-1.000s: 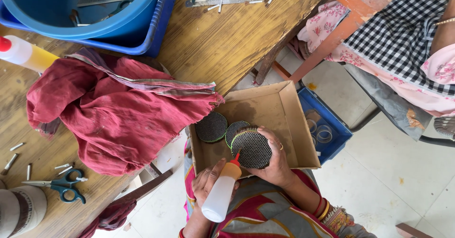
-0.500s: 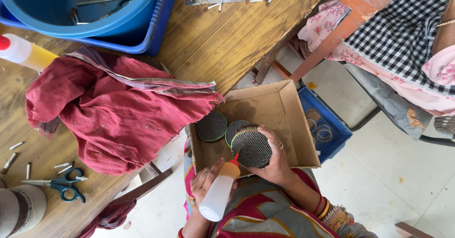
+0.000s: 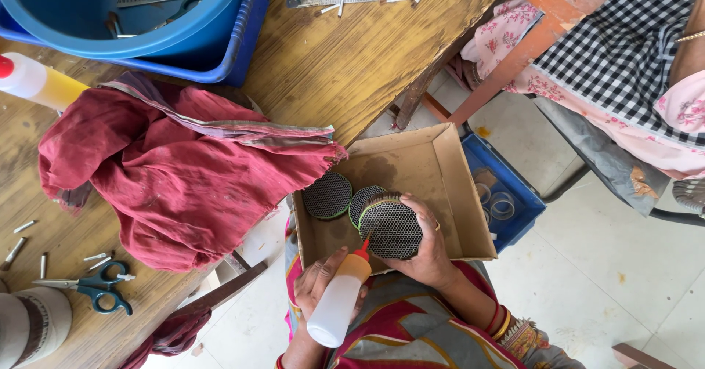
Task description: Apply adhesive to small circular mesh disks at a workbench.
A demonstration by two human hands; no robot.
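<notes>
Little has shifted since a second ago: the squeeze bottle's red nozzle has crept slightly closer to the disc, and both hands keep their places over the box.

A round, dark perforated disc with a pale green rim point(image 3: 393, 228) sits tilted in the right hand point(image 3: 426, 248), whose fingers curl around its far edge and clamp it from behind, face turned toward the person. It hovers over the near edge of an open, shallow brown cardboard box point(image 3: 440, 171) resting on the lap. The left hand point(image 3: 317, 284) is wrapped closed around a soft white plastic squeeze bottle with a yellowish shoulder and red tip point(image 3: 339, 299). The bottle's long axis runs from lower left up to the right, so its nozzle points straight at the disc's lower left rim, touching or just short of it; I cannot tell which. The disc thus lies up and to the right of the left hand's grip.

Two more dark mesh discs point(image 3: 328, 195) lie flat in the box, just beside the held one. Left of the box, a crumpled red cloth point(image 3: 169, 178) spreads over the wooden table point(image 3: 345, 68), with green-handled scissors point(image 3: 95, 288) near its lower edge and a blue plastic tub point(image 3: 147, 31) above. A blue tray holding clear rings point(image 3: 514, 193) sits just right of the box.
</notes>
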